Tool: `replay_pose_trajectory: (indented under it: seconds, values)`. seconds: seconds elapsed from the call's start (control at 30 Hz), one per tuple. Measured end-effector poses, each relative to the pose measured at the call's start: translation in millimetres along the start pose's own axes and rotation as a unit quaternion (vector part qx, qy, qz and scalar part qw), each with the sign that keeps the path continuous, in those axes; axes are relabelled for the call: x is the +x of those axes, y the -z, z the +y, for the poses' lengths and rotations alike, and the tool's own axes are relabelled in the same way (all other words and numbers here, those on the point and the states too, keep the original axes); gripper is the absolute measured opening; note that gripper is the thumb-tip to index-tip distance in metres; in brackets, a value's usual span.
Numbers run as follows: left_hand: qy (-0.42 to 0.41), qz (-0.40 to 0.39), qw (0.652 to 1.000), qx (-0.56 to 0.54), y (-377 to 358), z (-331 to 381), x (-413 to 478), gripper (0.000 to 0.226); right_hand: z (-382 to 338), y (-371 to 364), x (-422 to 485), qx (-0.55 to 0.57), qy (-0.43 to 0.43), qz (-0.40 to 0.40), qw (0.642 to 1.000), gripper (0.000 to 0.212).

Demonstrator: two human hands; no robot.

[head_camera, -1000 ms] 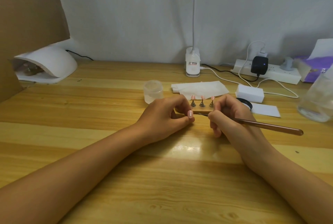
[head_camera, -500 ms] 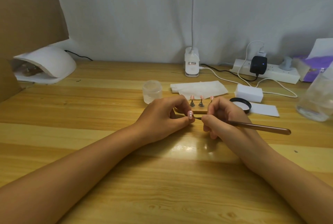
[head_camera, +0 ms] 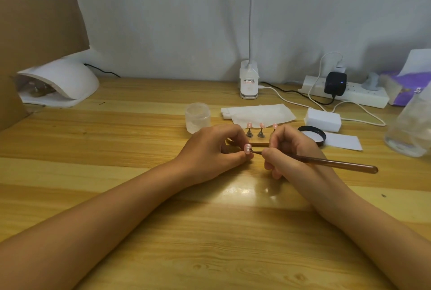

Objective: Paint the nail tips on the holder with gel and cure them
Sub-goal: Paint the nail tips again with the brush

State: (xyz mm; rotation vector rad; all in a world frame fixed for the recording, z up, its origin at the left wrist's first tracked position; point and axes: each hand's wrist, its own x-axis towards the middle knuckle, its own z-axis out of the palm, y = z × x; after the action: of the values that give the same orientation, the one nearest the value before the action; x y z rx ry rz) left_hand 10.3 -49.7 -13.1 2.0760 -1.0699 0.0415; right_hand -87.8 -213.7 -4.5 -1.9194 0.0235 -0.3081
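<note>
My left hand [head_camera: 213,149] pinches a small stand topped by a pink nail tip [head_camera: 247,148], just in front of the wooden holder [head_camera: 258,144]. My right hand [head_camera: 291,149] grips a brown brush [head_camera: 338,163], its bristle end touching that pink tip. Three more pink nail tips [head_camera: 261,125] stand upright on metal pegs on the holder between my hands. The white curing lamp [head_camera: 63,82] sits at the far left of the table, with something inside its opening.
A clear jar [head_camera: 197,117] stands left of the holder, its black lid [head_camera: 312,134] lying to the right. White tissue [head_camera: 256,113], a white block [head_camera: 323,119], a power strip [head_camera: 345,93], a lamp base [head_camera: 249,83] and a clear bottle [head_camera: 410,126] crowd the back and right.
My right hand has slid left with the brush, bringing the bristle end onto the nail tip that my left hand holds. My left hand stays in place.
</note>
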Motion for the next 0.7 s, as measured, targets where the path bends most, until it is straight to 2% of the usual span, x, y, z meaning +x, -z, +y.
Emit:
replay_pose_trajectory:
  seconds: [0.43, 0.7]
  values:
    - [0.005, 0.007, 1.0, 0.024, -1.9, -3.4, 0.7, 0.01, -1.6, -0.2, -0.7, -0.008, -0.002, 0.016, 1.0, 0.007]
    - [-0.008, 0.012, 1.0, 0.013, -1.3, -2.7, -0.2, 0.027, 2.2, 1.3, 1.5, 0.02, 0.03, 0.154, 0.987, 0.013]
